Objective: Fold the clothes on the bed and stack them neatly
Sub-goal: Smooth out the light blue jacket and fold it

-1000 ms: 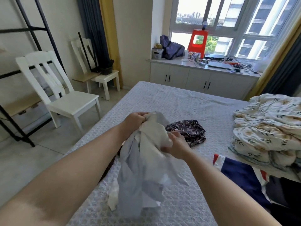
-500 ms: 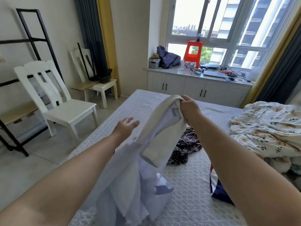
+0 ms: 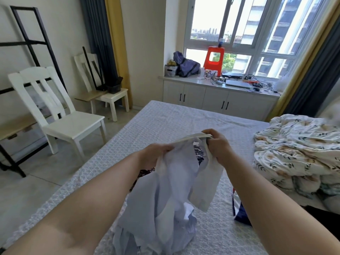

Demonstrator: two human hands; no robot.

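Pale blue and white cloth, a light shirt [image 3: 171,196], is held up above the bed [image 3: 165,122], its top edge stretched between the two hands while the rest hangs in loose folds down to the bedspread. The step in hand is judged to be the finding and straightening of the neckline or shoulder edge before the shirt is laid flat. It would be done well if the edge were drawn taut and level, the hands moved outward to the shoulder seams, and the hanging body given a shake so that twisted layers fall free; the sleeve-like strip below the right hand should be untangled before anything is laid on the bed. A bare stretch of bedspread beyond the shirt could be used for the laying out.

The left hand [image 3: 152,155] is closed, its fingers curled round a bunch of the cloth at the shirt's left side. The right hand [image 3: 217,146] is closed too, the white band at the shirt's top edge being pinched between thumb and fingertips.

A dark patterned garment [image 3: 199,153] is glimpsed on the bed behind the shirt, largely hidden by it. A navy garment with red and white trim [image 3: 239,212] lies on the bed to the right of the shirt, and a crumpled floral quilt [image 3: 298,150] is heaped further right. No folded stack can be seen, so the task is judged to be near its start.
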